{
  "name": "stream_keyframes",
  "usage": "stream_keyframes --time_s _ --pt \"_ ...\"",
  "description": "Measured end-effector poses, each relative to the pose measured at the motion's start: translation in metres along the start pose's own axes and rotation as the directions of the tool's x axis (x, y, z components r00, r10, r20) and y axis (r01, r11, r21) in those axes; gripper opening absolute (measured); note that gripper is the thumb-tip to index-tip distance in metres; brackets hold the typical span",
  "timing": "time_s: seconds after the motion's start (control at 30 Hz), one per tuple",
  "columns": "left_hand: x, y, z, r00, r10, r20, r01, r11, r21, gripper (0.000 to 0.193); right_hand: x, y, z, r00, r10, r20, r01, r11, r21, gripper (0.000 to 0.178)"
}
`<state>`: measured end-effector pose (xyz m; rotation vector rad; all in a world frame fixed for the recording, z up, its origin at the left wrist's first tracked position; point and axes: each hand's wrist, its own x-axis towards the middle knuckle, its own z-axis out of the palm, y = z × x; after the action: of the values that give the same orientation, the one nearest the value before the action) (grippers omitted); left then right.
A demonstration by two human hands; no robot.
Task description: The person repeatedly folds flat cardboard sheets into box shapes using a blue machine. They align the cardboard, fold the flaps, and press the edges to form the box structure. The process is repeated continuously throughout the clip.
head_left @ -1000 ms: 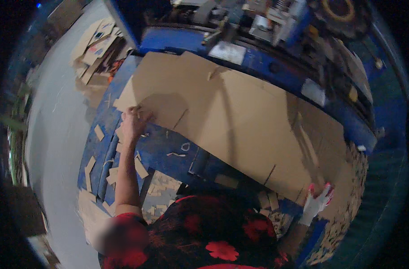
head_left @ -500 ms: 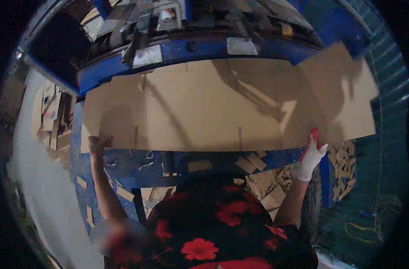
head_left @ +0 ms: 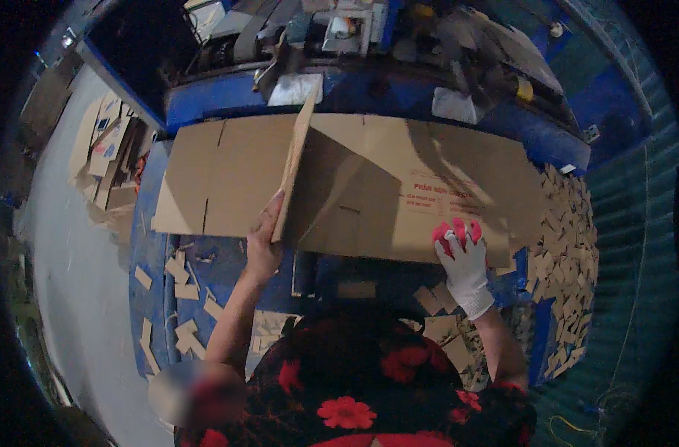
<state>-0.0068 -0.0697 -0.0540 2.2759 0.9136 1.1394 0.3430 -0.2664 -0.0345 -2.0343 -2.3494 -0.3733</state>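
Observation:
A long brown cardboard sheet lies across the bench in front of me, creased and slotted. Its left part stands up as a raised panel, seen nearly edge-on. My bare left hand grips the lower near corner of that panel, fingers wrapped round its edge. On the right, my right hand, in a white glove with red-coated fingertips, rests on the near edge of the sheet. Its fingers are spread on the surface, just below red printing.
Behind the sheet stands a blue machine with metal parts on top. Many cardboard scraps are heaped at the right, and several offcuts lie on the blue bench at the left. Cardboard pieces are stacked on the grey floor, far left.
My left hand has moved right and now holds a raised panel upright. My right hand has shifted left, its fingers now over the sheet. Red printing now shows under it.

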Motion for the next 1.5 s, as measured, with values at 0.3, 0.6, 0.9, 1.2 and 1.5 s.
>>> stream_keyframes --time_s 0.3,0.6,0.9,1.2,1.5 --pt "0.1 -0.039 0.009 0.989 0.142 0.033 -0.146 0.968 0.206 0.068 0.11 0.039 0.031 0.934 -0.02 -0.357 0.024 1.0 0.006 0.052" --pt "0.187 -0.109 0.052 0.982 0.173 0.078 -0.19 0.889 0.416 0.046 0.208 0.094 0.065 0.935 -0.025 -0.353 0.043 0.998 0.044 0.048" --pt "0.331 -0.155 0.112 0.992 -0.066 -0.104 0.11 0.849 0.517 0.049 0.358 0.176 0.062 0.983 0.104 -0.153 -0.119 0.989 -0.088 0.059" --pt "0.104 -0.148 -0.062 0.935 -0.291 -0.201 0.34 0.586 0.735 0.041 0.167 0.173 0.051 0.843 0.481 -0.242 -0.456 0.876 0.154 0.074" --pt "-0.075 -0.247 -0.202 0.77 -0.603 -0.21 0.474 0.32 0.82 0.077 -0.065 0.098 0.045 0.388 0.921 -0.038 -0.918 0.383 -0.099 0.098"
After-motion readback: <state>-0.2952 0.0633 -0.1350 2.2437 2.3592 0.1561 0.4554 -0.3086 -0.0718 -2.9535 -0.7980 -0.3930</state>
